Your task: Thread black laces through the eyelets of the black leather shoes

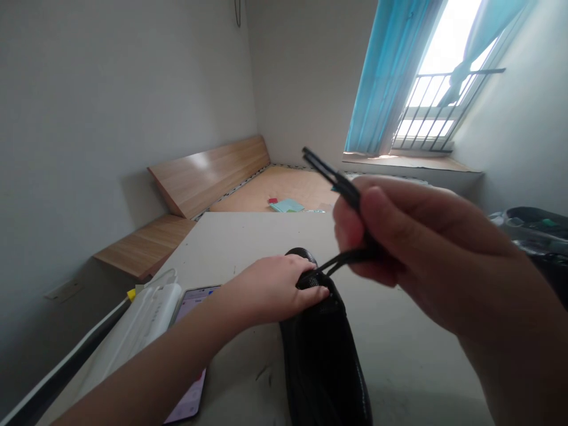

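A black leather shoe rests on the pale tabletop, its toe pointing away from me and its opening toward me. My left hand grips the shoe around its lacing area, thumb on the near side and fingers over the top. Raised to the right of the shoe, my right hand pinches the black shoelaces. Both lace strands run from the shoe up to my right fingers, and their ends stick out past the fingertips to the upper left. The shoe's eyelets are mostly hidden by my left hand.
A smartphone with its screen lit lies left of the shoe, partly under my left forearm. Beside it is a white power strip with a cable. Beyond the table stands a bed with a wooden headboard.
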Tool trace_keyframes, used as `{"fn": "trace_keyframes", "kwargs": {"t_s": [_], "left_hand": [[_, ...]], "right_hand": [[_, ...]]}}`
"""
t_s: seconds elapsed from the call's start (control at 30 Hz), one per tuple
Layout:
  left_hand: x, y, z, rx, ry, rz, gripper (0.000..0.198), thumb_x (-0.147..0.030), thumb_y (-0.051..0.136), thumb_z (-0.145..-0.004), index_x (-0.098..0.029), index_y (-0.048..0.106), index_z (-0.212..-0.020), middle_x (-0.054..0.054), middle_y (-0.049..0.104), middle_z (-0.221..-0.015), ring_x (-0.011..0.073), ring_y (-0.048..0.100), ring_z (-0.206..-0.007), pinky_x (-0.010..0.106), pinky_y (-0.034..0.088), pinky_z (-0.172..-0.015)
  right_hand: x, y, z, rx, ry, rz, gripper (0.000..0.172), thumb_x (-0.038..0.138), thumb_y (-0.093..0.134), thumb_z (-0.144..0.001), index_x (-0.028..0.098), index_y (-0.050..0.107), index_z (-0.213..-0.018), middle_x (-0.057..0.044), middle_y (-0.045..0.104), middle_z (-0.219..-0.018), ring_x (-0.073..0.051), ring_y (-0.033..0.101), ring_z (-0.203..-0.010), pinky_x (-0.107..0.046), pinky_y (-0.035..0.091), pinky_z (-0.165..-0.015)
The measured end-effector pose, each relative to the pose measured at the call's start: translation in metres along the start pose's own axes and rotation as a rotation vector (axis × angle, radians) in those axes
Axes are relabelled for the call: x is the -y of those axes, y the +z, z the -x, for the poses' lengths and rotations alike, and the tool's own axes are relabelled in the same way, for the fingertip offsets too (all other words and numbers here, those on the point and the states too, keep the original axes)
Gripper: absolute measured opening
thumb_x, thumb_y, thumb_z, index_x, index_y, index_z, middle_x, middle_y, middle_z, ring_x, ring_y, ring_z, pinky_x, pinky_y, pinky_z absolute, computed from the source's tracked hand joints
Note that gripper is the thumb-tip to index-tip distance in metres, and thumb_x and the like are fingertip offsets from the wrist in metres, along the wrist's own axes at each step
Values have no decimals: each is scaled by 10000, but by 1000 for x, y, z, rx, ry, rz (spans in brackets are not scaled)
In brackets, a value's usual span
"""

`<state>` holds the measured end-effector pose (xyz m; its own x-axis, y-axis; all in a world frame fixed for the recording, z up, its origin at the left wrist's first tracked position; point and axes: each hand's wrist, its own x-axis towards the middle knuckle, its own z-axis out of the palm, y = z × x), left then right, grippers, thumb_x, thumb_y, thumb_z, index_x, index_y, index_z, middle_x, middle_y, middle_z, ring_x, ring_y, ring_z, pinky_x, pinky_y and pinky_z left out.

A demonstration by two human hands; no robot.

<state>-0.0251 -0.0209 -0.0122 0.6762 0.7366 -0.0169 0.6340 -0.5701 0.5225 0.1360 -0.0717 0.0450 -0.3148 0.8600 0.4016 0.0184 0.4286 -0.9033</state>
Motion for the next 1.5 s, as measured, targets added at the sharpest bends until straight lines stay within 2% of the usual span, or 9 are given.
{"fn": "trace_keyframes", "kwargs": {"t_s": [0.07,0.2,0.3,0.47,0.77,1.1,1.23,1.37,1.5], "left_hand": [[-4,-10,4,-56,-8,32,376,-509,558,-822,-213,655,-1033,62,698,-1022,246,637,-901,322,478,-762],[-19,-26,16,-404,-65,107,328,-493,519,-865,-210,644,-755,-16,662,-715,163,592,-649,258,406,-561],[-29,-28,23,-368,-24,193,363,-452,495,-895,-209,671,-690,-20,644,-641,159,592,-638,256,406,-554],[-32,-20,21,-279,75,374,232,-303,532,-896,-281,658,-1089,-23,688,-924,174,619,-881,265,477,-718],[-17,-25,13,-414,67,871,333,-402,481,-932,-198,561,-680,-43,498,-653,101,519,-619,268,494,-733],[-14,-65,25,-539,98,1169,371,-261,297,-1008,-178,451,-681,-64,250,-538,64,247,-460,156,323,-444],[-8,-79,33,-639,102,1050,401,-249,234,-1031,-170,465,-713,-66,248,-521,64,217,-453,171,248,-416],[-2,-80,36,-787,185,853,380,-227,243,-1031,-175,511,-767,-65,265,-500,75,223,-455,211,233,-433],[1,-76,35,-802,205,717,211,-100,386,-933,-182,575,-890,-73,303,-494,74,253,-458,218,252,-445]], "right_hand": [[-2,-7,-5,-150,-46,69,294,375,518,-946,226,599,-706,36,471,-655,-43,447,-518,-121,373,-437],[-4,-16,-12,-294,-96,150,289,296,479,-968,219,585,-710,30,467,-644,-53,478,-514,-150,389,-451],[-6,-17,-16,-299,-8,68,301,283,449,-979,210,575,-716,32,470,-597,-60,487,-494,-160,380,-436],[-11,-17,-21,-171,70,10,306,352,436,-980,210,559,-739,28,538,-551,-78,487,-454,-194,376,-424],[-29,-47,-40,-388,22,132,303,232,462,-952,186,554,-667,4,545,-588,-70,394,-417,-244,263,-422],[-42,-93,-43,-493,-49,230,153,228,563,-855,224,642,-724,32,369,-531,-110,285,-503,-317,175,-472],[-46,-88,-35,-406,12,434,173,393,608,-855,249,640,-766,48,309,-535,-112,240,-491,-302,154,-472],[-69,-72,-16,-94,280,755,298,473,499,-896,211,642,-887,61,282,-505,-100,241,-446,-278,155,-447],[-92,-64,12,198,397,747,365,504,404,-931,212,623,-928,31,394,-584,-124,338,-525,-275,236,-483]]}}
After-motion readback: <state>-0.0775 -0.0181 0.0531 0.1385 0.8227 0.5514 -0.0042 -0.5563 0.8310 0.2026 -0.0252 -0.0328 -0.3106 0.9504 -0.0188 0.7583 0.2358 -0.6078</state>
